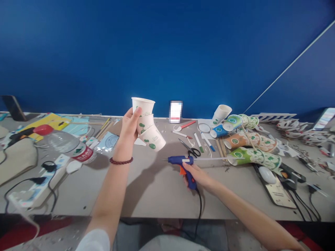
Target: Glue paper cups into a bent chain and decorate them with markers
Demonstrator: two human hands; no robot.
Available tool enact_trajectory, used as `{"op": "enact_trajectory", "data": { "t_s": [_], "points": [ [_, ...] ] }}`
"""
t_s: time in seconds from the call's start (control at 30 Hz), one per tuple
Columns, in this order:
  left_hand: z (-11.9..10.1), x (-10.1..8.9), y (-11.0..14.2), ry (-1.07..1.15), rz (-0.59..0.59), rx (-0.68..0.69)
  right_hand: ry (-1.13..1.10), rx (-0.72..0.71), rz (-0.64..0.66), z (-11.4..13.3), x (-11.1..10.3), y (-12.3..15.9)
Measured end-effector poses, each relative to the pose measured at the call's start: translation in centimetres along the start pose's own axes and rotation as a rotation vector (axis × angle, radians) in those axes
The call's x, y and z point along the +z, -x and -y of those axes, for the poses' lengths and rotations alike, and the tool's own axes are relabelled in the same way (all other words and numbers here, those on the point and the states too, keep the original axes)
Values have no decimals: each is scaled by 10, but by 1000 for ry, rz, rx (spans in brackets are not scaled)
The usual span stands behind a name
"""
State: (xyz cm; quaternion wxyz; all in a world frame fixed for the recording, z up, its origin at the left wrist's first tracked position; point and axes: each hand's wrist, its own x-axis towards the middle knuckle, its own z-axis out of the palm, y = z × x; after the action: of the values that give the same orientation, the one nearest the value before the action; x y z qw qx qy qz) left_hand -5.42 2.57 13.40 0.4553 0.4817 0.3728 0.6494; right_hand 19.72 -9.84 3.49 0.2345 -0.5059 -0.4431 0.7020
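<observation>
My left hand is closed around white paper cups with green leaf prints, raised above the table. The cups sit one inside another in a bent column, the lowest tilted toward the right. My right hand grips a blue hot glue gun with an orange trigger. Its nozzle points left, below the cups and apart from them. A long clear glue stick sticks out of its back end, and a black cord hangs from the handle.
Black scissors and several markers lie beyond the glue gun. Coloured paper-cup pieces and a white cup stack stand right. A plastic bottle and a power strip are left. A phone leans against the blue wall.
</observation>
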Motion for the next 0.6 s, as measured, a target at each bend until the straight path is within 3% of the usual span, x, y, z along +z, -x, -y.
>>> {"op": "enact_trajectory", "data": {
  "t_s": [0.1, 0.2, 0.37, 0.6],
  "points": [
    [0, -2, 0, -7, 90, -14, 99, 47, -17, -15, 2, -3],
    [1, -2, 2, -10, 199, -33, 324, 1, -121, -25, 5, -6],
    [0, 0, 7, 2, 385, -54, 745, -38, -156, -21, 14, -2],
    [-4, 2, 11, -64, 443, -54, 1069, -53, -184, -9, 25, 4]
  ]
}}
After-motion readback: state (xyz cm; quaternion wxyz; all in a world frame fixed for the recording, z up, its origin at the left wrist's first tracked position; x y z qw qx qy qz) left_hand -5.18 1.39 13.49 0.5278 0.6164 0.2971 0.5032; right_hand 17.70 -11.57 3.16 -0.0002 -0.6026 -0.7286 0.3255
